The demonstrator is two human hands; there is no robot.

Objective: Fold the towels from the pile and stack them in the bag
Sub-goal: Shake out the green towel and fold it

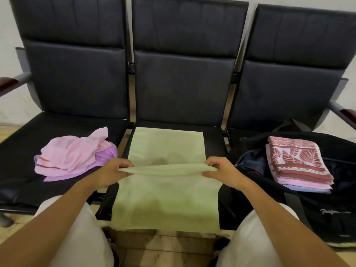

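Observation:
A pale green towel (165, 199) lies spread over the middle seat, its near end hanging off the front edge. My left hand (112, 171) and my right hand (219, 170) each pinch a side of it, lifting a raised fold across its middle. A crumpled pile of pink and lilac towels (73, 155) sits on the left seat. On the right seat an open black bag (327, 212) holds a stack of folded towels (298, 162), a red leaf-patterned one on top.
Three joined black padded chairs (183, 83) stand against a white wall, with wooden-capped armrests at both ends. My knees in light trousers (77, 228) frame the middle seat. The floor below is wooden planks (163, 247).

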